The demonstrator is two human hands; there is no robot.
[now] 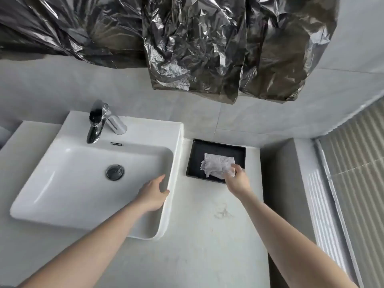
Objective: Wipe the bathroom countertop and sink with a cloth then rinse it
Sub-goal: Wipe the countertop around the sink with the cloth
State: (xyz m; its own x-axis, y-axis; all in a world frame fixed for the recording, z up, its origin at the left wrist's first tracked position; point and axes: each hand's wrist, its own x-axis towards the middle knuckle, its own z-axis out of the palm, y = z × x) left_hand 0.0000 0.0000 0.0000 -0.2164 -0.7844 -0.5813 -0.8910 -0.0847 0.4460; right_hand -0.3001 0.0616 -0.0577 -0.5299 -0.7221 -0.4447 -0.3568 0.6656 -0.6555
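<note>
A white rectangular sink [83, 183] sits on the pale countertop [197, 235], with a chrome faucet [99, 121] at its back and a dark drain [114, 172] in the basin. A crumpled white cloth [216, 167] lies in a black tray [197, 154] to the right of the sink. My right hand [236, 179] pinches the cloth's right edge. My left hand [153, 194] rests on the sink's right rim, fingers relaxed.
Crinkled dark plastic sheeting [187, 48] hangs over the wall above the counter. A grey ledge [278, 163] borders the counter on the right, with a ribbed glass panel [353, 163] beyond it. Faint smudges [222, 213] mark the counter in front of the tray.
</note>
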